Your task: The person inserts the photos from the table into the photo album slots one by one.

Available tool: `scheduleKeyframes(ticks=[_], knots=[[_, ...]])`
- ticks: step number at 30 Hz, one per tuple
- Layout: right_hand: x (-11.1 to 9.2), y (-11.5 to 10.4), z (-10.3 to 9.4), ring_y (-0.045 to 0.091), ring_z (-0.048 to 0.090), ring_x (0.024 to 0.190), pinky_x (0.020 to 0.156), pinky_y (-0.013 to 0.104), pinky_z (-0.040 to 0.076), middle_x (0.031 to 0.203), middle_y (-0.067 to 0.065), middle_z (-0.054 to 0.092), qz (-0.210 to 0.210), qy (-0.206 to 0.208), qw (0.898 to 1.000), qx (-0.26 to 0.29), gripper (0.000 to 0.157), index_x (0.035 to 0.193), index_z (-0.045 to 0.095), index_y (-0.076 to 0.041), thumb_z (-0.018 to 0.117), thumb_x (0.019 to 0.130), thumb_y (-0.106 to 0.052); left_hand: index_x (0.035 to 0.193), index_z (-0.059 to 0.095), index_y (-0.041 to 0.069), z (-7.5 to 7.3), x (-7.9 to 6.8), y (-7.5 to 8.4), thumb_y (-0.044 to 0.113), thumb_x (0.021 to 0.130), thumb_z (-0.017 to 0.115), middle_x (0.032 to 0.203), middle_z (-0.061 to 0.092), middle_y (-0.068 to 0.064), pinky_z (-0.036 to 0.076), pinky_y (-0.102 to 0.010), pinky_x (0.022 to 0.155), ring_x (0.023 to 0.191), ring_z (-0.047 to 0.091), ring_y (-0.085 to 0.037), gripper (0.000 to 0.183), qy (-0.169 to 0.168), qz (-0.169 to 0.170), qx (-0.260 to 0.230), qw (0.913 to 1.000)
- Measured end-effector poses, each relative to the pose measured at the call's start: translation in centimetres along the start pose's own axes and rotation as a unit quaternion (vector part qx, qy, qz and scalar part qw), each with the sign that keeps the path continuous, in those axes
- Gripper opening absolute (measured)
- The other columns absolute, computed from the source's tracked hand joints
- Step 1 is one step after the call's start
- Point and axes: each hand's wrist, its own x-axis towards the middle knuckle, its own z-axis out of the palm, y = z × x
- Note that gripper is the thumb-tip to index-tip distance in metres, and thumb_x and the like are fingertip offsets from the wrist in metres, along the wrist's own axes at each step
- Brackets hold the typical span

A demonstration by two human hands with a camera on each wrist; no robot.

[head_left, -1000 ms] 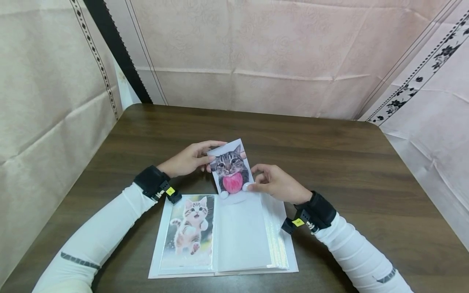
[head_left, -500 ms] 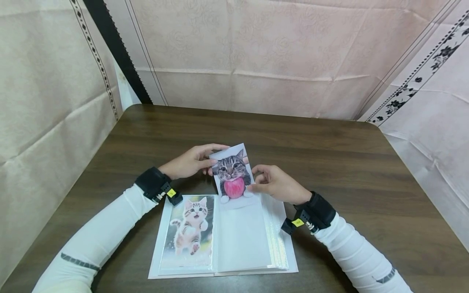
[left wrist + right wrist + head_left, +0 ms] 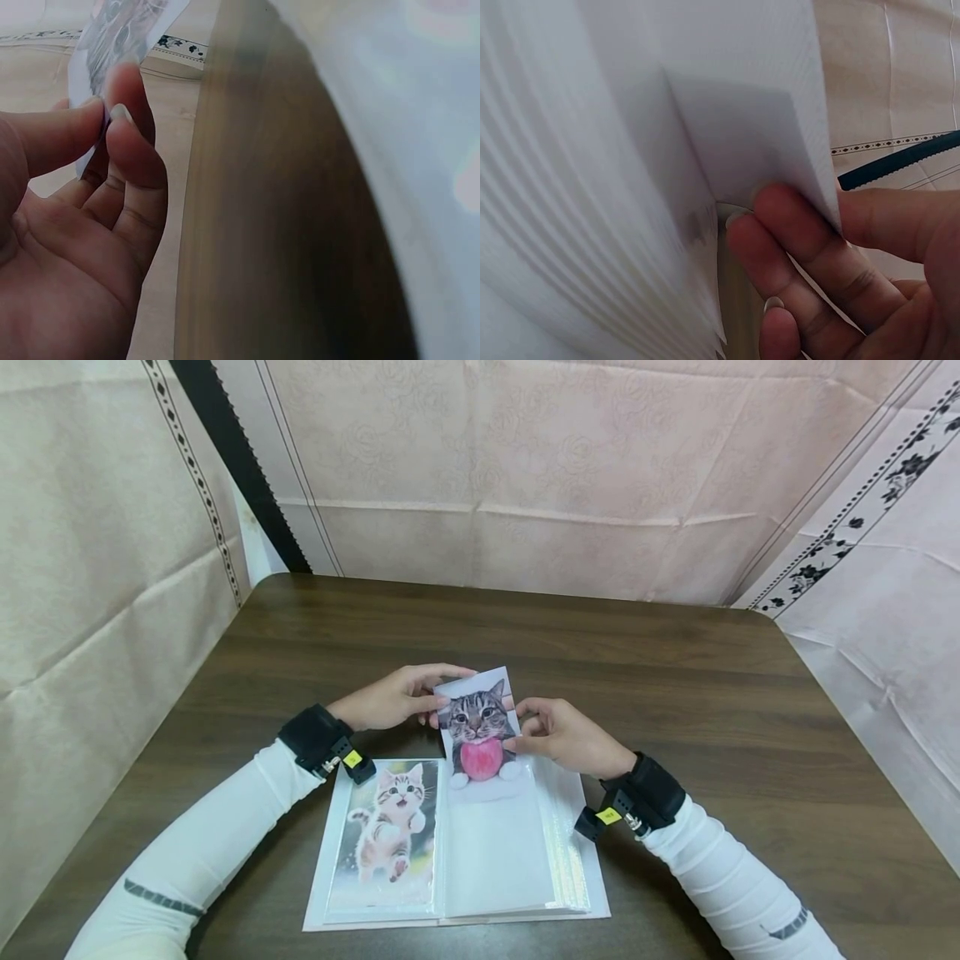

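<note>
A photo of a tabby cat with a pink heart [image 3: 478, 727] stands slightly tilted at the top of the photo album's right page [image 3: 495, 843]; its lower end is inside that page's pocket. My left hand [image 3: 393, 695] pinches the photo's left edge between thumb and fingers, as the left wrist view shows with the photo [image 3: 112, 45]. My right hand [image 3: 573, 735] pinches the top of the album page between thumb and fingers. In the right wrist view the photo's darker outline shows through the white page [image 3: 735, 45]. A kitten photo [image 3: 390, 827] fills the left page.
The open album lies on a brown wooden table [image 3: 637, 677], near its front edge. More pocket pages [image 3: 566, 852] are stacked at the album's right side. Pale cloth [image 3: 525, 468] hangs behind the table and at both sides.
My left hand has brought the cat photo down and slightly right, so more of it sits in the page pocket. My right hand has stayed nearly still at the page top.
</note>
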Motion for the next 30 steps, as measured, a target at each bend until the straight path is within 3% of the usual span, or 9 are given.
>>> scheduleKeyframes(ticks=[9, 16, 30], knots=[[0.16, 0.14, -0.04, 0.021, 0.056, 0.077, 0.076, 0.035, 0.040, 0.078, 0.005, 0.067, 0.003, -0.002, 1.000, 0.005, 0.040, 0.123, 0.053, 0.001, 0.066, 0.088, -0.014, 0.143, 0.045, 0.027, 0.36, 0.08, 0.09, 0.015, 0.098, 0.052, 0.110, 0.058, -0.010, 0.052, -0.038, 0.067, 0.075, 0.058, -0.028, 0.048, -0.023, 0.005, 0.006, 0.9997], [0.08, 0.28, -0.08, 0.022, 0.057, 0.077, 0.076, 0.035, 0.041, 0.077, 0.005, 0.067, -0.004, -0.003, 1.000, 0.005, 0.034, 0.116, 0.055, 0.000, 0.067, 0.088, -0.015, 0.143, 0.046, 0.026, 0.68, 0.08, 0.06, 0.016, 0.098, 0.051, 0.106, 0.059, -0.009, 0.051, -0.036, 0.066, 0.074, 0.058, -0.027, 0.046, -0.030, 0.014, 0.024, 0.9991], [0.07, 0.42, -0.17, 0.020, 0.059, 0.083, 0.080, 0.036, 0.041, 0.082, 0.004, 0.070, -0.007, -0.007, 1.000, 0.004, 0.036, 0.118, 0.054, 0.001, 0.067, 0.088, -0.016, 0.142, 0.047, 0.027, 0.92, -0.01, 0.42, 0.016, 0.098, 0.052, 0.098, 0.058, -0.010, 0.047, -0.033, 0.065, 0.076, 0.057, -0.026, 0.045, -0.051, 0.001, 0.026, 0.9983]])
